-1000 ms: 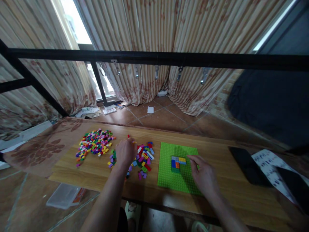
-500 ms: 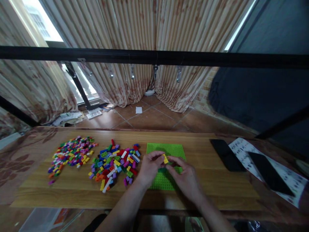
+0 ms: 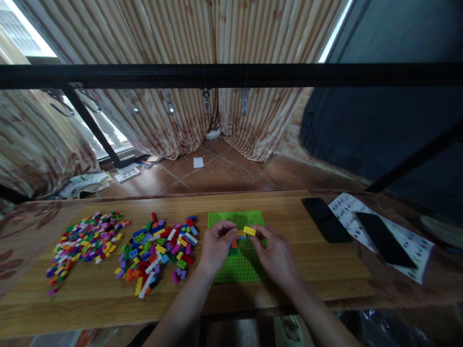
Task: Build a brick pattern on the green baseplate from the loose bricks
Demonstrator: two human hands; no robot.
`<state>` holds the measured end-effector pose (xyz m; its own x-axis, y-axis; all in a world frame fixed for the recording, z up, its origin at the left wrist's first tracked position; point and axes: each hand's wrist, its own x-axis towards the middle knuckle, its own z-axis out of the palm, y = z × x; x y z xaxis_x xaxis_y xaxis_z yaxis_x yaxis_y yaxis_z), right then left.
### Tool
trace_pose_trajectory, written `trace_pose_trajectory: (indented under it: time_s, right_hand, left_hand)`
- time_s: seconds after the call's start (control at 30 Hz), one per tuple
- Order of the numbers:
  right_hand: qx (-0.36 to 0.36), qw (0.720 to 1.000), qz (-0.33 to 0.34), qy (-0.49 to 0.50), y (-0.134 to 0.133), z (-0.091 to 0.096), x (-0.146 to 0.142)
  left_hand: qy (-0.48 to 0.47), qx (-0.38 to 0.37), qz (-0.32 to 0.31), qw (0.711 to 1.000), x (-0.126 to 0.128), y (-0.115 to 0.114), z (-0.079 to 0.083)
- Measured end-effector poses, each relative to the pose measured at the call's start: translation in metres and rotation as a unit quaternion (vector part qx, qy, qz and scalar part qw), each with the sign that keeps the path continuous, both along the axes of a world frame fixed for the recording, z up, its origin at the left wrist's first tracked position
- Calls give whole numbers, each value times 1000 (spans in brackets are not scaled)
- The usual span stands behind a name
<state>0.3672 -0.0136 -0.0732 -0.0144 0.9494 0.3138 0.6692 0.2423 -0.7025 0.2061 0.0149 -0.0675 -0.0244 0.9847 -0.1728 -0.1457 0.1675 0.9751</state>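
Note:
A yellow brick [image 3: 249, 231] is pinched between the thumb and fingers of my right hand [image 3: 274, 253], raised over a green studded baseplate [image 3: 238, 274]. My left hand [image 3: 217, 246] hovers over the plate's left side, its thumb and fingers curled together just left of the yellow brick. Whether anything small lies between those left fingertips is hidden. Between the hands, a few joined bricks [image 3: 234, 244] in orange, blue and dark green sit on the plate, partly covered by my left fingers.
Left of the plate lies a pile of mixed bricks [image 3: 159, 250], and farther left a pile of smaller pieces [image 3: 88, 238]. At right are a black phone-like slab [image 3: 326, 220], a printed sheet [image 3: 343, 207] and another dark slab [image 3: 385, 239]. A black bar [image 3: 231, 76] crosses beyond the table.
My hands have drawn apart; both were at the yellow brick, and now only my right hand has it. The brick has turned, and the whole view has shifted slightly.

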Motion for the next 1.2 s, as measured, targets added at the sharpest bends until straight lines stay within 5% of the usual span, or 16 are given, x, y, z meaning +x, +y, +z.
trace_pose_trajectory:
  time_s: [0.17, 0.53, 1.2]
  right_hand:
    - [-28, 998, -16, -53, 2, -9, 16]
    - [-55, 986, 7, -160, 2, -17, 21]
    - [-54, 989, 47, -132, -1, -16, 12]
  left_hand:
    - [108, 66, 61, 990, -17, 12, -10]
    - [273, 85, 9, 958, -22, 12, -18]
    - [332, 69, -29, 940, -24, 10, -10]
